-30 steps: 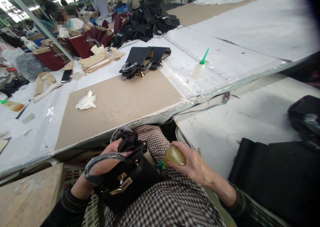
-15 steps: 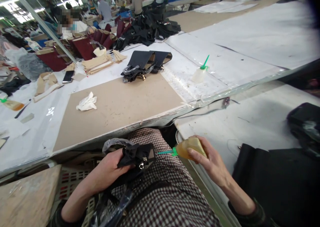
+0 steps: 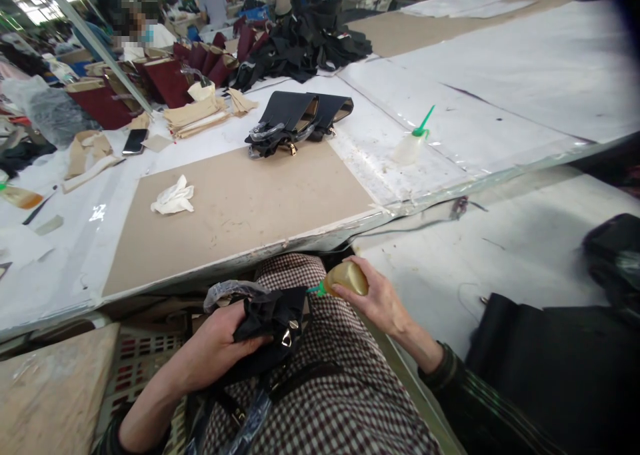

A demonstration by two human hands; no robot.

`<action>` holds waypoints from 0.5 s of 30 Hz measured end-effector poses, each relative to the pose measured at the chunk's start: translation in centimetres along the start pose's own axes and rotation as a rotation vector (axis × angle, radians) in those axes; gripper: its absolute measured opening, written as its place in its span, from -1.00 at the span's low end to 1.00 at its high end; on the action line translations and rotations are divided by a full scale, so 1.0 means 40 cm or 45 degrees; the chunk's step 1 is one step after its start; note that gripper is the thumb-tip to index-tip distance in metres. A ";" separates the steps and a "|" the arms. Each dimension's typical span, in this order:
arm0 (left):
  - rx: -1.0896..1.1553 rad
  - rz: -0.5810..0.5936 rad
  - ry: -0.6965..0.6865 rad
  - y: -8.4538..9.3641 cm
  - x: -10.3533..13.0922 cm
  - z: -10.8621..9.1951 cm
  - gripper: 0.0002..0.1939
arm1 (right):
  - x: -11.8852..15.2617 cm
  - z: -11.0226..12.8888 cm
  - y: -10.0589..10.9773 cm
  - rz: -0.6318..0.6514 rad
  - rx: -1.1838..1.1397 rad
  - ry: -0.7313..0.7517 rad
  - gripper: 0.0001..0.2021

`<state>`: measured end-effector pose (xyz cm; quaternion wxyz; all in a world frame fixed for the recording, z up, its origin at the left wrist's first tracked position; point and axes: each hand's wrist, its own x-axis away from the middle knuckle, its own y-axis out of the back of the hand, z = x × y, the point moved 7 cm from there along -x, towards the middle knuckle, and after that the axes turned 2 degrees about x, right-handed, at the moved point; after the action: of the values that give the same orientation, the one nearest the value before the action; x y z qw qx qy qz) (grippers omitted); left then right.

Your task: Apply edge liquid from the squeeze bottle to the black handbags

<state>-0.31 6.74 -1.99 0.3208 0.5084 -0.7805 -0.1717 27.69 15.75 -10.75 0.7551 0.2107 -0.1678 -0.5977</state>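
Observation:
Gripped by my left hand [image 3: 220,345] is a black bag [image 3: 277,321] with gold metal fittings and a handle [image 3: 233,293] wrapped in clear plastic. It is held over my lap, on checked cloth [image 3: 320,401]. My right hand [image 3: 375,295] is closed around a squeeze bottle [image 3: 347,279] of yellowish liquid, tilted with its green nozzle toward the bag. The nozzle tip meets the bag's right edge in the view; whether it goes inside is hidden.
Two black bags [image 3: 287,118] lie on the table beyond a brown board [image 3: 240,201] with a crumpled white cloth [image 3: 173,195]. A second green-nozzled bottle [image 3: 410,147] stands right of them. Black material [image 3: 545,348] lies at right. A plastic crate [image 3: 145,355] sits below left.
My right hand has moved left with the bottle, bringing its nozzle from a gap beside the bag up to the bag's edge. My left hand still grips the bag in nearly the same place.

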 end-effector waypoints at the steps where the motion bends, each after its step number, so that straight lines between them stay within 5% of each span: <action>1: 0.014 0.002 -0.003 -0.001 0.000 0.002 -0.80 | -0.008 0.001 -0.004 0.022 0.004 0.005 -0.42; 11: 0.080 0.034 0.005 0.000 0.001 0.021 -0.83 | 0.000 0.018 0.004 0.254 -0.024 -0.064 -0.53; 15: 0.070 0.044 -0.012 -0.009 0.000 0.020 -0.86 | 0.010 0.015 0.003 0.205 -0.019 -0.093 -0.48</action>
<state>-0.62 6.56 -2.79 0.3058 0.5028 -0.7950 -0.1469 27.59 15.33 -10.18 0.7957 0.1688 -0.2071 -0.5436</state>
